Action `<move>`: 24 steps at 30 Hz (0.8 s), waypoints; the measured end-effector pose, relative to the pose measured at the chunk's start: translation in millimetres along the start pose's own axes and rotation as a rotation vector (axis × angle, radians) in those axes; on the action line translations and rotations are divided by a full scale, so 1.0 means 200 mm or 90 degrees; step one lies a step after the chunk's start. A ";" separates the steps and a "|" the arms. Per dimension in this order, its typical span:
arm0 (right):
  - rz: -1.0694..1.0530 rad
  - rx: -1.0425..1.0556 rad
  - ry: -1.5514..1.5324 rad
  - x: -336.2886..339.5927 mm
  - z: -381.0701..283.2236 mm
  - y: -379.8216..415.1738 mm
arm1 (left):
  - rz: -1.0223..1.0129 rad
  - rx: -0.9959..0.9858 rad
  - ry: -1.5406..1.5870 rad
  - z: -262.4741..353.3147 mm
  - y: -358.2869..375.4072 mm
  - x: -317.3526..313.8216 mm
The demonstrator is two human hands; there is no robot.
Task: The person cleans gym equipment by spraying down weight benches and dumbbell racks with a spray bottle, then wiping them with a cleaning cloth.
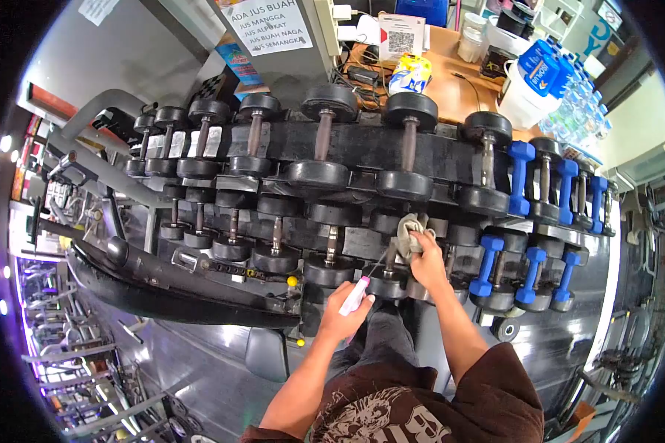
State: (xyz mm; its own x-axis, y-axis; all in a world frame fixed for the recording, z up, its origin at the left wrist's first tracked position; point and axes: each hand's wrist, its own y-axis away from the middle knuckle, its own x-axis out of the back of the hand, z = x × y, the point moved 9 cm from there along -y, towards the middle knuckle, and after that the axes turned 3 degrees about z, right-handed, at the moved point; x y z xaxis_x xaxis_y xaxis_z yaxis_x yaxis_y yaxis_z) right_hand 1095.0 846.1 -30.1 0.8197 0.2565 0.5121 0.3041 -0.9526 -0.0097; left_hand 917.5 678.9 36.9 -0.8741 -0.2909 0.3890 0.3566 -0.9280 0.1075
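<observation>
My left hand (340, 316) is closed around a screwdriver (355, 297) with a white and pink handle. Its thin shaft points up and right, toward a black dumbbell (386, 286) on the lower rack row. My right hand (427, 264) grips a crumpled greyish cloth (408, 235) against the upper part of that same dumbbell, hiding some of its handle. Just left of it lies another black dumbbell (332, 244) with a bare metal handle. Several blue dumbbells (486, 266) sit farther right on the row.
Large black dumbbells (324, 136) fill the upper rack row. Behind stands a wooden table (451, 103) with a yellow packet (411, 74), a white bucket (521, 103) and water bottles (584, 111). A padded bench (185, 292) is at the left, near a grey stool (267, 354).
</observation>
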 end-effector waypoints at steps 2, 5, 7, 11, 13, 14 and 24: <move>0.000 -0.026 0.012 0.03 0.03 -0.05 | 0.009 -0.005 -0.003 0.02 -0.05 -0.03; -0.006 -0.030 0.027 0.04 0.07 -0.09 | 0.013 0.012 -0.022 0.02 -0.09 -0.06; -0.019 0.009 0.054 -0.02 0.06 -0.11 | 0.032 0.047 -0.021 -0.05 -0.05 -0.05; -0.173 0.103 0.260 -0.39 0.05 -0.21 | 0.049 0.315 0.101 -0.26 0.13 0.00; -0.160 0.135 0.358 -0.62 0.23 -0.17 | 0.069 0.238 0.016 -0.32 0.18 0.04; -0.148 0.155 0.407 -0.72 0.27 -0.16 | 0.069 0.216 -0.027 -0.39 0.21 0.05; -0.230 0.077 0.415 -0.53 0.38 -0.09 | 0.153 0.310 0.096 -0.29 0.25 0.16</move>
State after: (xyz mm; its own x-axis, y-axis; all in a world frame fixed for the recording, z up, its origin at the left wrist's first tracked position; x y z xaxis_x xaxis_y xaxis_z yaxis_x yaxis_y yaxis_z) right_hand 1039.8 849.1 -148.5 0.2168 0.3652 0.9053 0.5812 -0.7934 0.1808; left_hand 888.6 610.5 2.2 -0.7741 -0.5445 0.3230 0.6314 -0.6270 0.4563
